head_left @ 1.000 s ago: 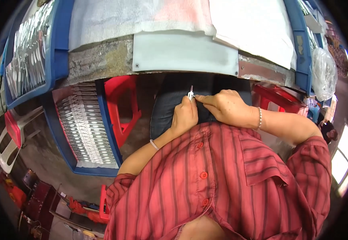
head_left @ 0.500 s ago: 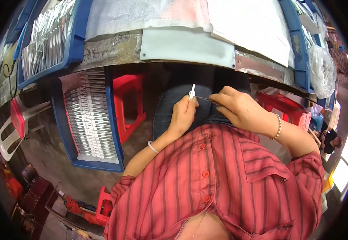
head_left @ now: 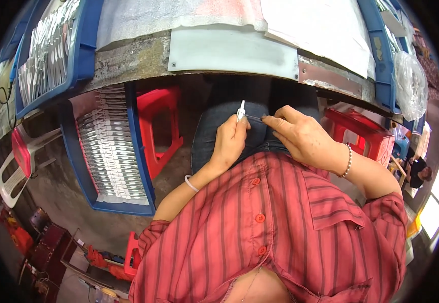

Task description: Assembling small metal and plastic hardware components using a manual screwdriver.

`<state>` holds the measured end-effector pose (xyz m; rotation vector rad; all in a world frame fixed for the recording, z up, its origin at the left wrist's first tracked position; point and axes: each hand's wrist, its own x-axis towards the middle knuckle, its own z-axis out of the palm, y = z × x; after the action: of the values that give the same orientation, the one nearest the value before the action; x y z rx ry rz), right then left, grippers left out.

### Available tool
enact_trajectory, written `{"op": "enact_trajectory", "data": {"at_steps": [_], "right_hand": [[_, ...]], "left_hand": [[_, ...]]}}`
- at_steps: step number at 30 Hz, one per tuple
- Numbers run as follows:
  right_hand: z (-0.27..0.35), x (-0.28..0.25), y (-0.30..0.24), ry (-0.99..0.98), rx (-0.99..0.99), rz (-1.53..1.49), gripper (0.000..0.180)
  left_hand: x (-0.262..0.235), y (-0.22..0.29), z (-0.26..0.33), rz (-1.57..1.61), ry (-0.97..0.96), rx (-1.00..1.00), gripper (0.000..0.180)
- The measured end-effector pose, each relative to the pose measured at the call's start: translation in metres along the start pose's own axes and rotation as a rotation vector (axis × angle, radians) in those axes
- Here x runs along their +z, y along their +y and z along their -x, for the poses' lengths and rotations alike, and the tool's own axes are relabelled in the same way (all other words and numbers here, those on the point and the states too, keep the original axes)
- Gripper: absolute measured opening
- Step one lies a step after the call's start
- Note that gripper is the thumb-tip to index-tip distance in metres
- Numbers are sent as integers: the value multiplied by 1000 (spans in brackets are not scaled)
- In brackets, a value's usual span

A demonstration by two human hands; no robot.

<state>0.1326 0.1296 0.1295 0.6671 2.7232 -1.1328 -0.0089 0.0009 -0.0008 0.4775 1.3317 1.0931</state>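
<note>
While the person sat bent over the lap, both hands worked close together just below the workbench edge.

Change since earlier: the hands had stayed in the same spot over the dark trousers [head_left: 214, 131]; the white piece still pointed up, and the view had shifted only slightly.

Left hand [head_left: 228, 144]: it was closed around a small white plastic piece [head_left: 240, 109], whose tip stood up above the fingers; a pale bangle sat on that wrist.

Thin part [head_left: 254, 117]: a slim dark wire or pin ran between the two hands, touching the white piece on one end; what it was could not be told.

Right hand [head_left: 300, 136]: its fingertips pinched the other end of that thin part; a bead bracelet circled the wrist.

Count, left of the hands: two blue trays, the upper blue tray [head_left: 53, 55] on the bench and the lower blue tray [head_left: 111, 154] beside the knee, each packed with rows of small pale parts too many to count; one red stool [head_left: 159, 126] stood just left of the left hand.

Count, right of the hands: one more red stool, the right-hand stool [head_left: 356, 134], and one clear plastic bag [head_left: 409, 83] further up.

Above the hands: one workbench [head_left: 229, 50] with a pale panel.
</note>
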Motion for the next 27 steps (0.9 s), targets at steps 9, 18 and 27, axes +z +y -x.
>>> {"op": "enact_trajectory", "data": {"at_steps": [9,18,27], "right_hand": [[-16,13,14,-92,11,352,32],[-29,18,20,51,384,-435,25],[-39,10,1,-296,34,323,40]], "left_hand": [[3,0,-8,-348,105,236,26],[3,-8,-12,-491,153,382,20],[0,-3,-14,-425,179,358,16]]}}
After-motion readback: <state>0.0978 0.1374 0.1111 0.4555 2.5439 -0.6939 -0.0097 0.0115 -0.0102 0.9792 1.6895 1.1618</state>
